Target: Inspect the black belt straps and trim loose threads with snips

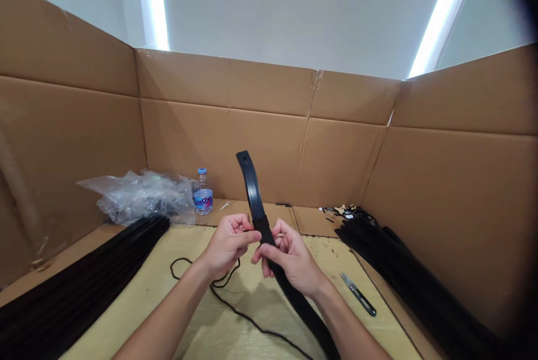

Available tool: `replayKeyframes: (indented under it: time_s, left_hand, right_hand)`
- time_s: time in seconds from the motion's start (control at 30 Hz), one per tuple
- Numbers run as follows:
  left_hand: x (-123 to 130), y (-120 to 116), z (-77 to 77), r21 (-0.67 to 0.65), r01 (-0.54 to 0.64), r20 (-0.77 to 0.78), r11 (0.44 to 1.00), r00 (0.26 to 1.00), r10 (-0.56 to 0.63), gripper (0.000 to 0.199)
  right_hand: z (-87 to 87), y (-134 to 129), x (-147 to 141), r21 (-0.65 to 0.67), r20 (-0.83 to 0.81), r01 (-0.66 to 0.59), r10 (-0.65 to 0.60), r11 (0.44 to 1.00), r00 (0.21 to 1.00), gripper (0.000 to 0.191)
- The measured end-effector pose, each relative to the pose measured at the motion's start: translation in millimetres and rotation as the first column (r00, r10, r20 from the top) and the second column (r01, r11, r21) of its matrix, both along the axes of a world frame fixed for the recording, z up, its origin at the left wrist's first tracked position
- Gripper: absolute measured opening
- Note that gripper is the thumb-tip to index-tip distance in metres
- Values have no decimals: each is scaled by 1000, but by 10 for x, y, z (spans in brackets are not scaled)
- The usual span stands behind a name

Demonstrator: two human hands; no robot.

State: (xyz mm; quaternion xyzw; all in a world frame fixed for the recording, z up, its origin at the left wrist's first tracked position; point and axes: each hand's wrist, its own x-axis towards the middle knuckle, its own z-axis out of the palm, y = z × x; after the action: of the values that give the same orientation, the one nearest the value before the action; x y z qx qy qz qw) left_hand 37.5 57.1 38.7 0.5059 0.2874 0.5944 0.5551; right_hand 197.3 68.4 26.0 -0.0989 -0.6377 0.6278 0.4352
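Observation:
A black belt stands up between my hands, its tapered tip with a small hole pointing up and away, and its lower length runs down toward me past the bottom of the view. My left hand pinches the belt from the left side. My right hand grips it from the right, just below the left fingers. A thin black cord lies looped on the pale board under my left wrist. Small steel thread snips with dark handles lie to the right of my right hand.
Long bundles of black belts lie along the left and right of the pale work board. A crumpled plastic bag and a water bottle stand at the back. Cardboard walls surround the area.

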Motion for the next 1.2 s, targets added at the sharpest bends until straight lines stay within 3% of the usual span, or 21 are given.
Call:
replayKeyframes:
  time_s: [0.23, 0.37, 0.5, 0.6, 0.87, 1.0, 1.13, 1.2]
  left_hand:
    - [-10, 77, -47, -14, -114, 16, 993, 993, 114, 43]
    - [29, 65, -41, 2, -81, 15, 997, 997, 81, 44]
    - [25, 40, -43, -9, -46, -19, 999, 999, 46, 42]
    - [17, 25, -56, -22, -44, -20, 999, 999, 44, 44]
    - [32, 15, -3, 5, -86, 31, 996, 996, 86, 47]
    - [12, 19, 12, 14, -53, -16, 999, 998, 53, 47]
    - [-11, 11, 1, 13, -6, -55, 1000, 998, 7, 48]
    - [-15, -3, 0, 12, -4, -71, 1000, 997, 5, 45]
  right_hand:
    - [-40, 68, -15, -106, -57, 47, -54, 993, 997, 24]
    - [-54, 64, -48, -118, -49, 17, -23, 993, 999, 38]
    - [-43, 31, -54, -107, 3, 19, -19, 994, 1000, 29]
    - [-32, 9, -48, -100, 2, 36, -36, 994, 999, 37]
    - [-4, 22, -16, -86, -116, 50, -59, 995, 991, 24]
    - [-31, 65, -13, -97, -63, 54, -61, 994, 996, 35]
    - [-36, 40, -25, -84, 16, 29, -28, 996, 999, 29]
    - [-23, 4, -33, -105, 26, 22, -19, 994, 999, 36]
